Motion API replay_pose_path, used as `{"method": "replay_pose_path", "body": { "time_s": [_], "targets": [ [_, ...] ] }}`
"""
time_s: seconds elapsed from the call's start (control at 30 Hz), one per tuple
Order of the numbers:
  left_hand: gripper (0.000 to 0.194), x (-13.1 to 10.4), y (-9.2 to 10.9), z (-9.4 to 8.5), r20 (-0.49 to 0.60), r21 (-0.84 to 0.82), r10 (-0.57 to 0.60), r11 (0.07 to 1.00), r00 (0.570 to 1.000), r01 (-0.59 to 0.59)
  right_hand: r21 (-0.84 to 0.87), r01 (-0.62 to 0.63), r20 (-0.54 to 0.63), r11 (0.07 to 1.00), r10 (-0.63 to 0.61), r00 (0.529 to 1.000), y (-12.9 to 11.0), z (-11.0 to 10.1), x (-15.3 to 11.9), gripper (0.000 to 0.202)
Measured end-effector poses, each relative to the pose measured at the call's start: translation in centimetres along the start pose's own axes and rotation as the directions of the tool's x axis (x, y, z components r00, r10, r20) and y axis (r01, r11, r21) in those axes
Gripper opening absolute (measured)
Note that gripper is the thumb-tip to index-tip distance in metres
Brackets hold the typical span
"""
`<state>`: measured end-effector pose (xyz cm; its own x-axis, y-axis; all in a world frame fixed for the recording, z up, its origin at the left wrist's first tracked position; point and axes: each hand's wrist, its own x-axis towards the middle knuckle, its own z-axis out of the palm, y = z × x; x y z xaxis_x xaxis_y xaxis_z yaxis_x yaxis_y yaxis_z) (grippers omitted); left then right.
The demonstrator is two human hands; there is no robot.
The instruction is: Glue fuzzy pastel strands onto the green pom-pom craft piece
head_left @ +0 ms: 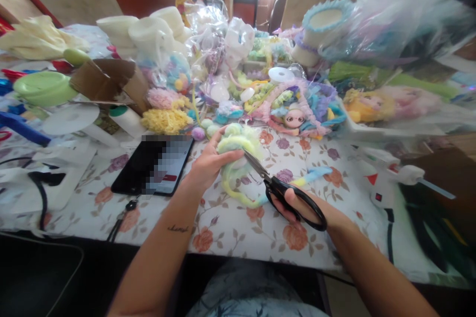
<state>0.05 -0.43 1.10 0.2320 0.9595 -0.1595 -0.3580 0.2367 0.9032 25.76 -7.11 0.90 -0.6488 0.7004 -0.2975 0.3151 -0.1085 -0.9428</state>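
Head view, the only one. Left hand [211, 158] pinches a fluffy bundle [240, 144] of pale yellow and green between thumb and fingers; grip narrow, bundle held just above the floral tablecloth [219, 252], mid-scene. Right hand [295, 201] grips black-handled scissors [255, 162], digits in the handle loops, blades pointing far and left. Blade tips lie at the left thumb, against the bundle's near side. Blades appear nearly closed, though soft focus there leaves it unsure whether fibre sits between them.

A yellow-and-blue strand [238, 195] curves from the bundle toward the near side, passes behind the scissors and shows again to the right, its blue end loose on the cloth.

Progress, as judged: the bundle is gathered and the scissors are in place, so trimming seems under way. No severed piece is made out; cannot tell whether a cut is made. The long strand seems left to deal with.

Around: phone [148, 168] on the left; purple pompom [198, 133] just beyond the left hand; doll head [293, 119] among pastel trimmings, far side; cardboard box [106, 79] far left.
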Motion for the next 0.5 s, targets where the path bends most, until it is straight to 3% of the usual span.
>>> {"method": "replay_pose_path", "body": {
  "time_s": [0.2, 0.5],
  "targets": [
    [0.088, -0.14, 0.16, 0.23, -0.013, -0.018, 0.013, 1.0, 1.0, -0.013, -0.102, 0.011, -0.039, 0.995, -0.015, 0.999, -0.03, 0.22, 0.2, 0.085],
    [0.091, -0.29, 0.31, 0.22, -0.035, -0.006, 0.037, 0.999, 0.999, -0.038, -0.093, 0.046, -0.087, 0.995, -0.054, 0.995, -0.33, 0.97, 0.48, 0.08]
  ]
}}
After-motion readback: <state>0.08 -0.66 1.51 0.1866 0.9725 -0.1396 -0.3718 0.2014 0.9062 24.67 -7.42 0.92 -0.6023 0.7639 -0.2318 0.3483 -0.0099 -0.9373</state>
